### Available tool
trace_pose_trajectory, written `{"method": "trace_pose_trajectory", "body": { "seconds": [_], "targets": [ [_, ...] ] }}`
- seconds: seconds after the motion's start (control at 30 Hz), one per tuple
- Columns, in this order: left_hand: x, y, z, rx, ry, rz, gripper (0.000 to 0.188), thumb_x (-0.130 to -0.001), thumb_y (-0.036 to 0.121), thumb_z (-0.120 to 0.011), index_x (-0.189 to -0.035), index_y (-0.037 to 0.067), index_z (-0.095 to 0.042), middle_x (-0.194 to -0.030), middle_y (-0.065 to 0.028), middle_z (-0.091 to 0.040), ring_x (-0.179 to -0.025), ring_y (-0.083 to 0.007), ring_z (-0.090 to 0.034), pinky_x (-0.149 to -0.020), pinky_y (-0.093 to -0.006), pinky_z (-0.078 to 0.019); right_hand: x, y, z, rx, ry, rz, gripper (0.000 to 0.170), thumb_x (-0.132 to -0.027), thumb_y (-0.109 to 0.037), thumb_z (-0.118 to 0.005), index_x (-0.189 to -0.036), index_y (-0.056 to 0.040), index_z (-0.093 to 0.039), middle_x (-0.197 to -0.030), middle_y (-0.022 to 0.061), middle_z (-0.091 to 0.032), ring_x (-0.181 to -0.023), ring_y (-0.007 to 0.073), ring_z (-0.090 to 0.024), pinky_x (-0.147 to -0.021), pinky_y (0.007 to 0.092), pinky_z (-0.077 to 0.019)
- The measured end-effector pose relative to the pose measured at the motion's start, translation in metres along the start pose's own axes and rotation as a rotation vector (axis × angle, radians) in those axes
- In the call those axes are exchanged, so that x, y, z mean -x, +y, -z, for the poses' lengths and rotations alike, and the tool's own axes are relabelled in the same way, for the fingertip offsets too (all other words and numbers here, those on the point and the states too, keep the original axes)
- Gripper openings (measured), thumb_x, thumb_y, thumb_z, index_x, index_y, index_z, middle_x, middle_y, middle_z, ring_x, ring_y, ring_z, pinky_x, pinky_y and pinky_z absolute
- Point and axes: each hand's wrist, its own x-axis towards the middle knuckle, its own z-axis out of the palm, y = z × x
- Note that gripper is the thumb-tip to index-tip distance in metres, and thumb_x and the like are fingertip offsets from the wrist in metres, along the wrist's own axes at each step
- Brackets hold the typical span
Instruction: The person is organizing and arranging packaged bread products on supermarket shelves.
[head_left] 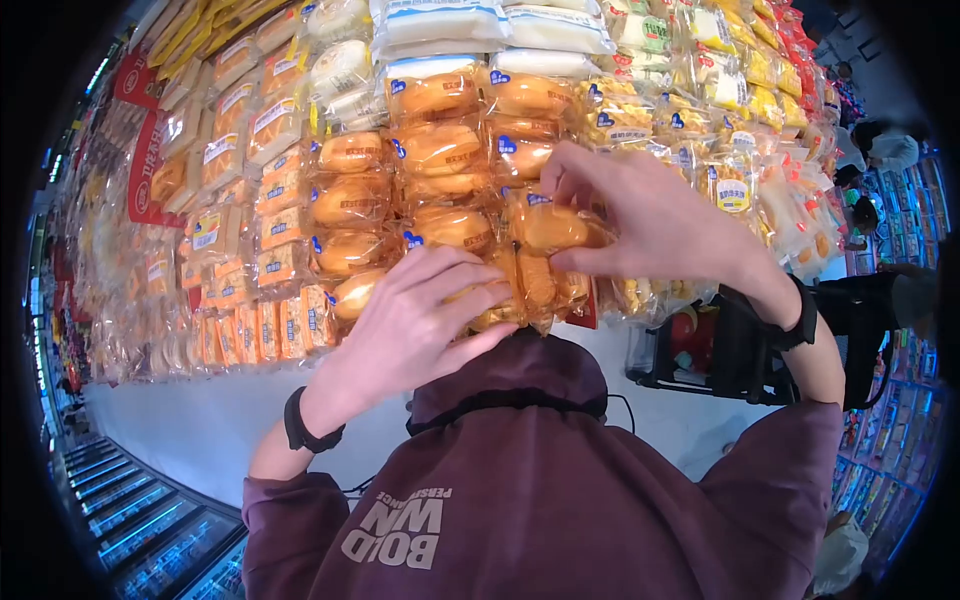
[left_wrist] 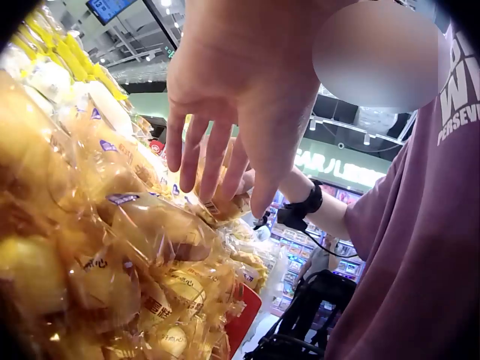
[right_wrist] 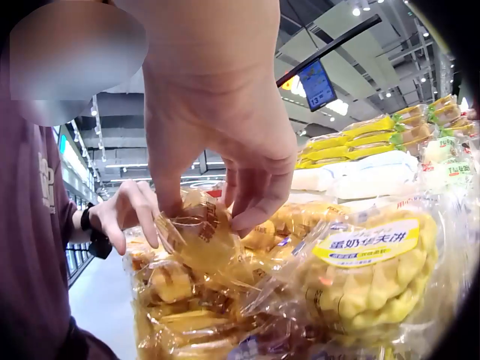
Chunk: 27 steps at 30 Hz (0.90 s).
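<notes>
My right hand [head_left: 665, 220] grips a wrapped bread bun [head_left: 548, 228] at the front of the pile, thumb on the near side and fingers on the far side. In the right wrist view, its clear printed wrapper [right_wrist: 206, 232] bunches between thumb and fingertips. My left hand [head_left: 415, 310] lies close over the front packs, its fingers extended. Seen from the left wrist, that hand [left_wrist: 240, 97] has straight, slightly spread fingers and holds nothing. Below it sit more bagged buns [left_wrist: 161, 225]. Small wrapped cakes [head_left: 538, 285] partly show between the two hands.
Rows of bagged buns [head_left: 440, 150] rise behind the hands. Packaged waffles [right_wrist: 375, 262] lie right of the right hand, sliced bread packs [head_left: 230, 140] to the left. White bags [head_left: 440, 25] sit at the back. A black cart [head_left: 720, 350] stands at the right.
</notes>
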Motion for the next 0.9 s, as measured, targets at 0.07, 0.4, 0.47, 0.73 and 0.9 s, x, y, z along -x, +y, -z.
{"method": "trace_pose_trajectory", "body": {
  "seconds": [0.07,0.4,0.47,0.73,0.9],
  "targets": [
    [-0.003,0.007,-0.009,-0.051,-0.008,-0.002,0.029,-0.077,0.021,-0.085,-0.1,0.006,-0.074,-0.102,-0.0052,-0.071,-0.1,-0.0245,-0.065,-0.085,-0.0382,-0.0519,0.001,0.011,-0.02,0.101,0.001,0.135,0.049,-0.078,-0.022,-0.082,-0.113,-0.0057,-0.053,-0.094,0.0148,-0.066,-0.09,0.0333,-0.067,-0.072,0.0404,-0.0543],
    [-0.007,0.016,-0.03,-0.102,0.076,0.069,0.019,-0.079,0.018,-0.08,-0.089,0.004,-0.07,-0.095,-0.0048,-0.066,-0.09,-0.0215,-0.06,-0.077,-0.0364,-0.0497,0.001,0.029,-0.057,0.337,-0.079,0.343,0.052,-0.077,-0.014,-0.08,-0.116,-0.0021,-0.047,-0.106,0.0145,-0.057,-0.096,0.0341,-0.067,-0.071,0.0423,-0.0561],
    [-0.015,0.018,-0.036,-0.103,0.105,0.043,0.019,-0.079,0.016,-0.078,-0.091,0.004,-0.07,-0.095,-0.0052,-0.065,-0.09,-0.0219,-0.06,-0.076,-0.0364,-0.0498,0.003,0.03,-0.058,0.303,-0.078,0.364,0.054,-0.075,-0.008,-0.079,-0.118,0.0018,-0.049,-0.11,0.02,-0.058,-0.092,0.0345,-0.069,-0.07,0.0398,-0.0574],
    [-0.018,0.006,-0.046,-0.012,-0.053,0.108,0.018,-0.084,0.014,-0.075,-0.099,0.003,-0.073,-0.103,-0.0067,-0.065,-0.088,-0.0266,-0.061,-0.077,-0.0398,-0.0518,0.004,0.031,-0.042,0.174,-0.208,0.296,0.032,-0.092,-0.018,-0.069,-0.108,-0.0014,-0.047,-0.104,0.017,-0.054,-0.087,0.0381,-0.066,-0.069,0.0469,-0.0541],
    [-0.02,0.007,-0.051,-0.022,-0.015,0.088,0.017,-0.083,0.011,-0.072,-0.097,0.002,-0.069,-0.097,-0.0079,-0.06,-0.088,-0.026,-0.06,-0.077,-0.0393,-0.0501,-0.006,0.018,-0.019,0.154,-0.164,0.365,0.024,-0.091,-0.014,-0.068,-0.1,-0.0015,-0.05,-0.094,0.0149,-0.056,-0.083,0.0372,-0.065,-0.067,0.0461,-0.0526]
  ]
}}
